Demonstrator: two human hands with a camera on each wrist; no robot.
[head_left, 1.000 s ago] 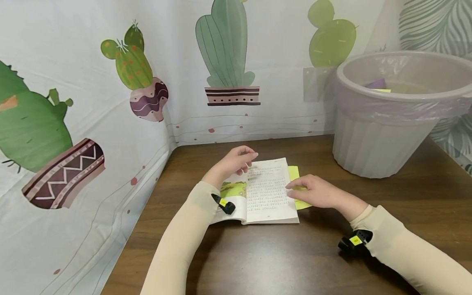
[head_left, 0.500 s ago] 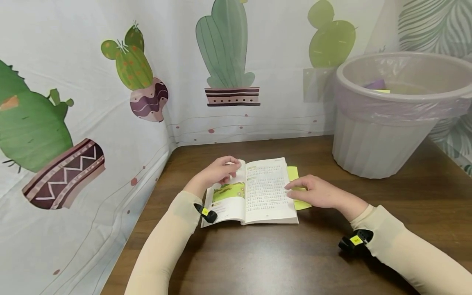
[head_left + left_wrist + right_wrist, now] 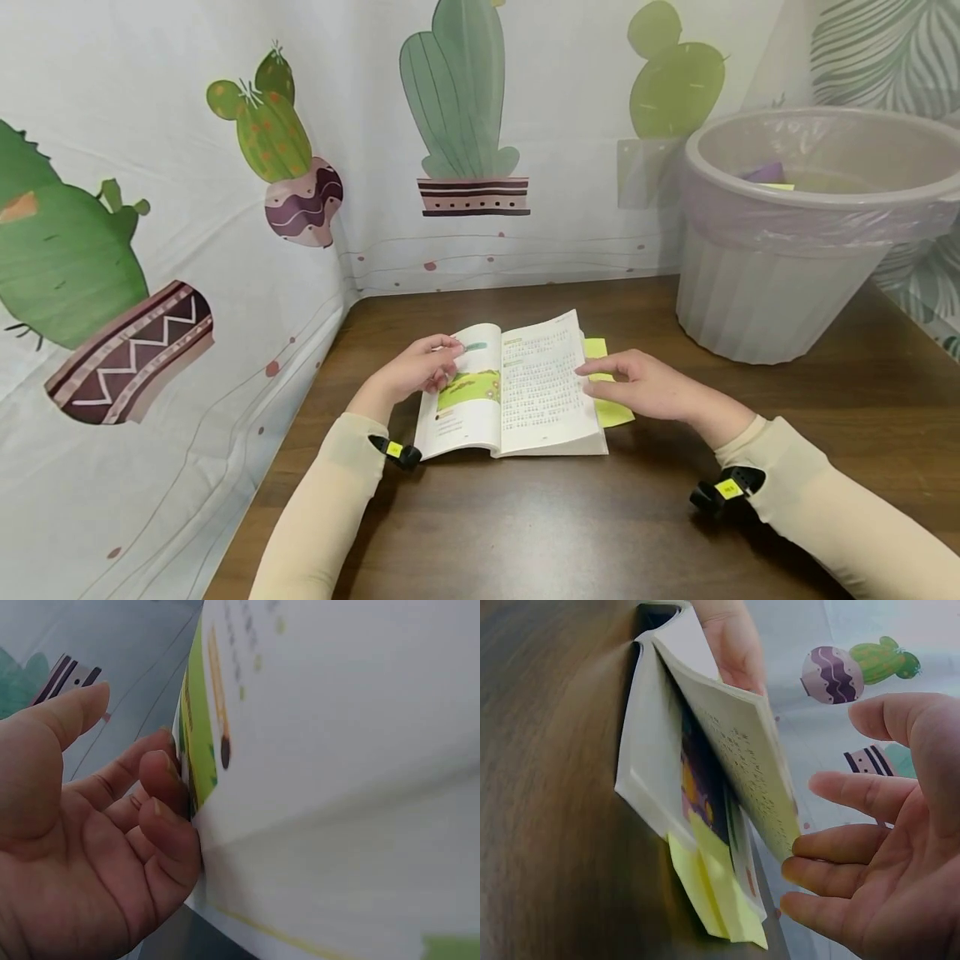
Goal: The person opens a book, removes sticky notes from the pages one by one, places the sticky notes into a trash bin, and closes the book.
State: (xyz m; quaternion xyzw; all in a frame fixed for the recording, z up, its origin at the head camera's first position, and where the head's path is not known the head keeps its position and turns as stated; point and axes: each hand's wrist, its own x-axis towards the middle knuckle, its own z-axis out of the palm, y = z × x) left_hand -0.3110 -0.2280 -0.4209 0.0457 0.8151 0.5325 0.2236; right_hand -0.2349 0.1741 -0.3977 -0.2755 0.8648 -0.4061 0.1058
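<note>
An open book [image 3: 540, 392] lies on the table, with printed text on its right page and a green picture on its left. My left hand [image 3: 416, 371] is over the left page; in the left wrist view, curled fingers [image 3: 171, 829] touch the paper while the thumb stays apart. At the right edge my right hand [image 3: 648, 385] has its fingers nearly straight. The right wrist view has their tips against a raised leaf [image 3: 739, 742], thumb away from it. Yellow paper slips [image 3: 712, 889] stick out of the book beneath.
A large grey bin [image 3: 757, 292] with a plastic liner stands at the back right of the wooden table [image 3: 540, 533]. Purple and yellow scraps [image 3: 768, 175] show inside it. Cactus-printed cloth [image 3: 570, 242] hangs behind and along the left.
My left hand has moved left and toward me, uncovering more of the left page. The right page's outer edge has risen slightly at my right fingertips. My right arm has hardly moved.
</note>
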